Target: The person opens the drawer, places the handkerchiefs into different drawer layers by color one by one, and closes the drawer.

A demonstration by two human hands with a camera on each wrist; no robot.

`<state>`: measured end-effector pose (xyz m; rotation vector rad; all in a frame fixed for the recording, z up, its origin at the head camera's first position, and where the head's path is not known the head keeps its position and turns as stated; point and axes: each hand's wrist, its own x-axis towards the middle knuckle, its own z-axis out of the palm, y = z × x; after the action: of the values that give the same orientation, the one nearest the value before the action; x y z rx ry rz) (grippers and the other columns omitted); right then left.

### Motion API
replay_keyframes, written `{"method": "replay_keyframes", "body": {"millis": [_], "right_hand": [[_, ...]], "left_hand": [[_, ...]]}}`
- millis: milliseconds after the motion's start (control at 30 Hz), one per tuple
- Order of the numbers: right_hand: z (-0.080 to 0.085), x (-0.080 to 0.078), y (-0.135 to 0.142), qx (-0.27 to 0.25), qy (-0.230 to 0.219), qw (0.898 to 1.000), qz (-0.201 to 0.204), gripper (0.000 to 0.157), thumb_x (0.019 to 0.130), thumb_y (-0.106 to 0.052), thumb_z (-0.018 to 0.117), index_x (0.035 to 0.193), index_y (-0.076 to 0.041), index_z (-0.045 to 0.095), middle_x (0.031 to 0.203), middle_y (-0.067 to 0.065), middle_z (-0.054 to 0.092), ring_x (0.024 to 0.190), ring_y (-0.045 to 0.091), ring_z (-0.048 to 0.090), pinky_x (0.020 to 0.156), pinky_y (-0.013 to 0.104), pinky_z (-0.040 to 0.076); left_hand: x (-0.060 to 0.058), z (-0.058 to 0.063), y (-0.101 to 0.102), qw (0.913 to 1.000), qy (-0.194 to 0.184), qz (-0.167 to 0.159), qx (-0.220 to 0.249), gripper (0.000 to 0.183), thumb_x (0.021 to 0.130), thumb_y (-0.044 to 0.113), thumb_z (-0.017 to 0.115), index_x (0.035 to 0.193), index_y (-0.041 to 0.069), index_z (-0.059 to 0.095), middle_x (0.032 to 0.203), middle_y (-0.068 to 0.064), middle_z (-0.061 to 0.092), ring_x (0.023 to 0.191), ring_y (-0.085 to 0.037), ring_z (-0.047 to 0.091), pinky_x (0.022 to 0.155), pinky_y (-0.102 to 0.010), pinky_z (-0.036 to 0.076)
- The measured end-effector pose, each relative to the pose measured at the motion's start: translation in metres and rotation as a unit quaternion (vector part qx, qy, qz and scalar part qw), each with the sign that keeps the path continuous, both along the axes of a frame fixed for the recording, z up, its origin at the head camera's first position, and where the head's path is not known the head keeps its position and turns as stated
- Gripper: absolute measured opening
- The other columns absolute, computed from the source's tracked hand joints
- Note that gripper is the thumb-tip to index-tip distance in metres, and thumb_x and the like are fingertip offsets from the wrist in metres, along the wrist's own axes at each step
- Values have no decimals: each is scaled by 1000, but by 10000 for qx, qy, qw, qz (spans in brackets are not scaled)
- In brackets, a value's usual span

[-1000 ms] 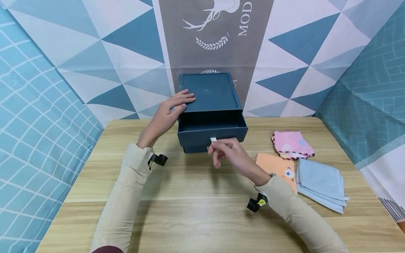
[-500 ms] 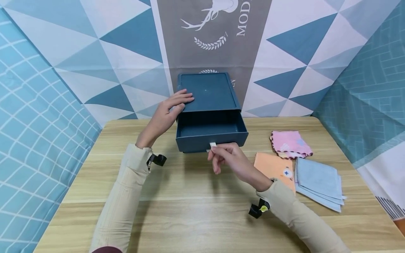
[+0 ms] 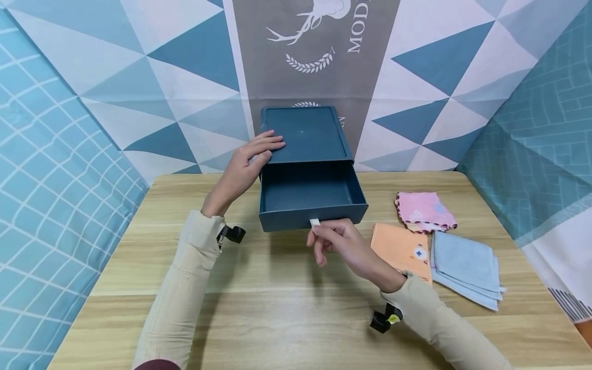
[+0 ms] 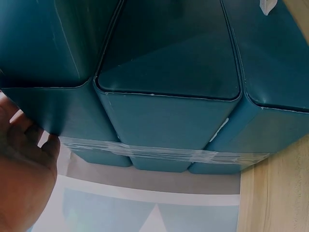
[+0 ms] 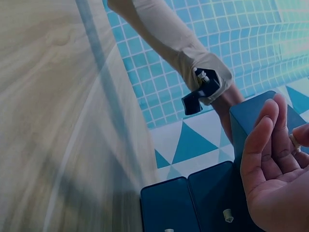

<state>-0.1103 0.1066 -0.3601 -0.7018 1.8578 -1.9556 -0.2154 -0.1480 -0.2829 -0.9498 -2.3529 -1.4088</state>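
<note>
**Fingers on the tab, drawer standing out**

The fingers (image 3: 319,254) of the right hand (image 3: 343,241) pinched a small white tab (image 3: 315,222) against the thumb; the others curled loosely, close together in the right wrist view. That tab sat on the front of the dark blue drawer (image 3: 284,220), which stood out from its cabinet (image 3: 307,134) just above the middle of the frame. I saw no other handle there, which probably explained so slight a grip.

The left hand (image 3: 246,160) rested on the cabinet's left front corner, fingers nearly straight and slightly apart, presumably to keep it from sliding. Clear tape (image 4: 174,153), in the left wrist view, looked meant to bind the tiers together.

Toward the right of the frame, a pink cloth (image 3: 424,209), an orange cloth (image 3: 399,246) and a blue cloth (image 3: 467,259) lay folded on the table (image 3: 277,313), perhaps set aside to leave the drawer room.
</note>
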Motion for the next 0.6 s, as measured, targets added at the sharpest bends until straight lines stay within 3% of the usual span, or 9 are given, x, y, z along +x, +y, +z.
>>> {"method": "replay_keyframes", "body": {"millis": [333,600], "right_hand": [[-1,10,2,72,102,9999,64,40,107,-29,47,95,3,66,62,12,63,55,26,60,57,37,54],[0,12,3,69,54,9999,118,39,107,-28,46,98,5,65,63,14,63,55,25,59,58,36,55]], "left_hand": [[0,-1,2,10000,8,58,13,34,105,7,43,133,-2,61,146,-19,50,148,-28,28,121,-46,20],[0,-1,2,10000,28,62,-8,35,105,5,42,134,-4,60,147,-20,49,148,-30,28,121,-45,19]]}}
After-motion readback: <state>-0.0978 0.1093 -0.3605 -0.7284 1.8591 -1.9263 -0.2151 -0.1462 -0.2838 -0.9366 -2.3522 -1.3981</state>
